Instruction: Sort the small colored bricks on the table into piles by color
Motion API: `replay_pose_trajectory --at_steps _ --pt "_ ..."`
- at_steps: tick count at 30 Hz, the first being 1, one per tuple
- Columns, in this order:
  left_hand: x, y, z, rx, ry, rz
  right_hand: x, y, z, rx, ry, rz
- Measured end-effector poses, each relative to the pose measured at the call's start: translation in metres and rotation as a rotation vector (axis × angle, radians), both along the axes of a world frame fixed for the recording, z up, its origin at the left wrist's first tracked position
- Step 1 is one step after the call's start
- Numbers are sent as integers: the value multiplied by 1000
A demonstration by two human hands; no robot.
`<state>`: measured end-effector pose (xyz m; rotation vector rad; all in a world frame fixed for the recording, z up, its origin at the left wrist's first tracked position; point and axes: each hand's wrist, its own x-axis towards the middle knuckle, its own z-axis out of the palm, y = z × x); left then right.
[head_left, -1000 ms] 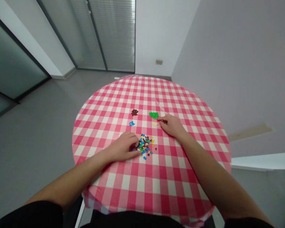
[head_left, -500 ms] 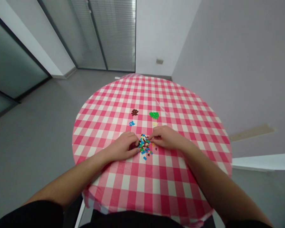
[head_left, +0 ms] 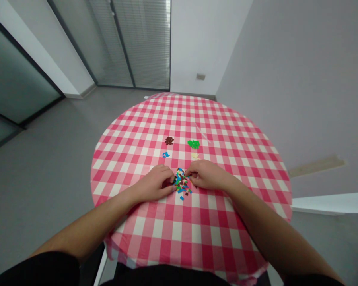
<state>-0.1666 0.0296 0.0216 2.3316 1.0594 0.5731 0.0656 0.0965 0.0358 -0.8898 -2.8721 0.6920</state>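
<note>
A heap of small mixed building-block pieces [head_left: 181,183], in blue, green, brown, cream and other colours, lies between my hands on the checked cloth. My left hand [head_left: 157,183] rests at its left side, fingers curled and thumb apart, with a gap between them. From the right, my right hand [head_left: 208,174] reaches in with thumb and fingertips drawn together at the heap's edge; anything between them is too small to make out. Beyond that hand sits a little group of cream pieces [head_left: 195,156], partly close to its knuckles.
Single-colour groups lie farther back: brown pieces [head_left: 169,141], green pieces [head_left: 193,144] and a few blue pieces [head_left: 166,155]. A red-and-white checked tablecloth [head_left: 226,139] covers the round table. A stray blue piece [head_left: 181,198] lies just in front of the heap.
My right hand has shifted slightly toward me, its fingertips curling in more at the heap's edge. More of the cream group shows. My left hand stays in place.
</note>
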Motion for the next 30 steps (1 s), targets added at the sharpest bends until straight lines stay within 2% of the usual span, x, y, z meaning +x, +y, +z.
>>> replay_pose_trajectory --at_steps 9,20,26,30 --pt "0 0 1 -1 23 -8 3 1 0 -99 10 22" --pt "0 0 0 -3 25 -13 1 -1 5 -130 22 40" --pt "1 0 1 -4 25 -14 0 -5 6 -147 12 29" --pt "1 1 1 0 30 -18 2 -5 10 -170 102 -16"
